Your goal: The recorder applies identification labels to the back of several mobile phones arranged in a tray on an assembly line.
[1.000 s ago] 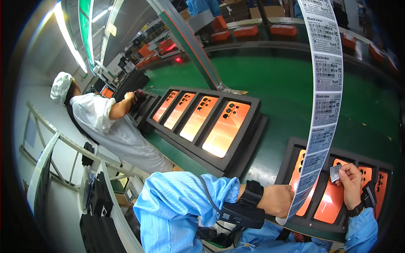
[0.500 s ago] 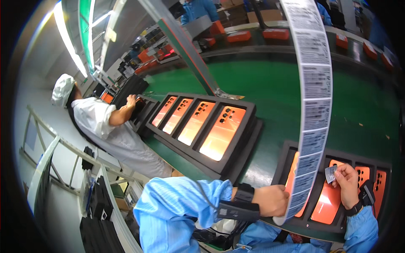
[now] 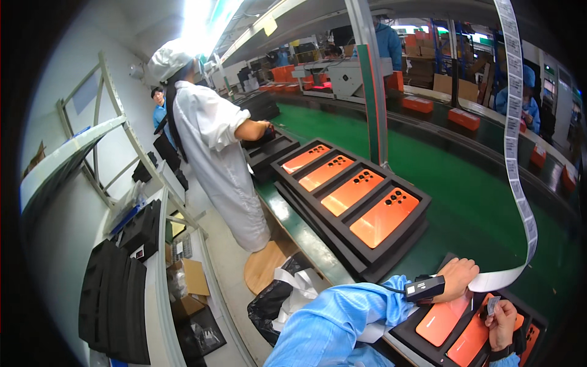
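My left hand [image 3: 457, 278] is closed at the lower end of a long strip of printed labels [image 3: 512, 165], its fingertips at the strip's pale backing. The strip rises in a curve to the top of the view. Between thumb and finger, my right hand [image 3: 504, 325] pinches a small grey-white label [image 3: 493, 305]. Both hands are over a black foam tray [image 3: 408, 335] at the lower right. Orange phones lie back up in its slots; one phone [image 3: 439, 324] is below my left hand, another phone [image 3: 466, 342] beside my right. My right hand partly hides the phones behind it.
A second black tray [image 3: 361, 260] with orange phones rests on stacked trays farther left on the green bench [image 3: 422, 177]. A person in white [image 3: 211, 134] works beyond it. Shelving [image 3: 160, 244] and a bin with a black bag [image 3: 266, 312] are at left. Orange boxes [image 3: 465, 118] line the far conveyor.
The view has swung left, so bench and hands appear farther right and lower. The label strip now bows out to the right. The small label is still in my right hand.
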`<action>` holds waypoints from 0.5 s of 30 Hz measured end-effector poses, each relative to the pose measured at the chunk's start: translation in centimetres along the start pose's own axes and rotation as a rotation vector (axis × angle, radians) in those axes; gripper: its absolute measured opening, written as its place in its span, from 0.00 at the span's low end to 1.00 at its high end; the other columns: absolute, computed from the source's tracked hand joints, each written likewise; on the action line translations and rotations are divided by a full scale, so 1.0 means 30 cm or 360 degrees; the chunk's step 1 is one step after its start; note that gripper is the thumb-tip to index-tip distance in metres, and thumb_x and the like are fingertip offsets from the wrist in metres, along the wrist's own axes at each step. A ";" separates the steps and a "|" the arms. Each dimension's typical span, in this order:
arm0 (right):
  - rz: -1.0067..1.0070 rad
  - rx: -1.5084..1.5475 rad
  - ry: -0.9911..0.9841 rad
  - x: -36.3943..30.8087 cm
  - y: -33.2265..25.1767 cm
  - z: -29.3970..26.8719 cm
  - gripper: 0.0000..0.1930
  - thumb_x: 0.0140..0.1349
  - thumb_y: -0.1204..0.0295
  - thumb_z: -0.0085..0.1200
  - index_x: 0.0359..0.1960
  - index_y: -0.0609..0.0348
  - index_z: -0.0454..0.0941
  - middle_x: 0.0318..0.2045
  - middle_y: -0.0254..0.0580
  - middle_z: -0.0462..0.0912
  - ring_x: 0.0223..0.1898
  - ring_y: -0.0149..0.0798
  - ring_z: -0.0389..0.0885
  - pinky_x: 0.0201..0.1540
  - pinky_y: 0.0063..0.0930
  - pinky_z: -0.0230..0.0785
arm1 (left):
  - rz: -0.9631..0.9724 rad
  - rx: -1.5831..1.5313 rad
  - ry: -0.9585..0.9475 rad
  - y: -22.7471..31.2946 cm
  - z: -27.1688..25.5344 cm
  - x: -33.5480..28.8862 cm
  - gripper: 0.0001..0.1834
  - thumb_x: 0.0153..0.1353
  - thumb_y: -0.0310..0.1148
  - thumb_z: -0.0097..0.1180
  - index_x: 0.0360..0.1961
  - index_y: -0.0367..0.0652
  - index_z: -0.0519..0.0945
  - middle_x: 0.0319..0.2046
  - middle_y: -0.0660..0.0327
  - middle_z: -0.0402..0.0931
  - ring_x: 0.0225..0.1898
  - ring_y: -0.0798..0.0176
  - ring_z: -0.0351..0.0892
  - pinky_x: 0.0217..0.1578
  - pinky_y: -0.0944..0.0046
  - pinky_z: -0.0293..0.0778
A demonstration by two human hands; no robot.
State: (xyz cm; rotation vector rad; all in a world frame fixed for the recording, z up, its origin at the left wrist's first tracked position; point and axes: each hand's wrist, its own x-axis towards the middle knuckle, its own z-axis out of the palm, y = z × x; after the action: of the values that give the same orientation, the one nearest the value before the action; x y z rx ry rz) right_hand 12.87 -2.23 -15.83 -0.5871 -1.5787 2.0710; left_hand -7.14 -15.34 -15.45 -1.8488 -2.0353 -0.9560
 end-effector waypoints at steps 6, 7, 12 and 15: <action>-0.0083 -0.0344 -0.0171 -0.034 -0.048 0.029 0.09 0.56 0.68 0.53 0.25 0.60 0.71 0.17 0.34 0.73 0.15 0.24 0.68 0.13 0.14 0.57 | -0.0473 0.0324 0.0334 -0.033 0.208 0.093 0.06 0.37 0.25 0.51 0.21 0.47 0.73 0.24 0.56 0.71 0.31 0.55 0.73 0.30 0.58 0.67; -0.0060 -0.0352 -0.0242 -0.016 -0.066 0.066 0.09 0.55 0.69 0.53 0.22 0.60 0.70 0.16 0.34 0.72 0.15 0.24 0.67 0.15 0.15 0.57 | -0.0775 0.0616 0.0430 -0.008 0.152 0.114 0.07 0.33 0.27 0.52 0.18 0.52 0.73 0.22 0.57 0.71 0.28 0.57 0.73 0.28 0.61 0.69; 0.0155 -0.0655 -0.0353 0.038 -0.088 0.107 0.07 0.61 0.72 0.50 0.34 0.63 0.75 0.17 0.32 0.72 0.17 0.23 0.68 0.19 0.17 0.61 | -0.0923 -0.0911 -0.0456 -0.151 -0.083 0.146 0.05 0.56 0.25 0.46 0.29 0.35 0.73 0.18 0.56 0.72 0.17 0.62 0.75 0.16 0.62 0.70; 0.0154 -0.0512 -0.0395 0.048 -0.077 0.137 0.05 0.60 0.72 0.52 0.33 0.61 0.75 0.20 0.32 0.75 0.22 0.23 0.71 0.23 0.16 0.63 | -0.0614 -0.0880 -0.0471 -0.222 -0.082 0.184 0.05 0.56 0.26 0.52 0.30 0.33 0.75 0.24 0.59 0.76 0.28 0.72 0.74 0.29 0.70 0.71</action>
State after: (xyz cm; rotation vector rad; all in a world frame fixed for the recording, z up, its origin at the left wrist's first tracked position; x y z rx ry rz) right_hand 9.53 -3.98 -12.66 -0.5396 -2.0889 2.0352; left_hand -15.08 -12.33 -12.46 -1.9777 -2.5666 -1.5594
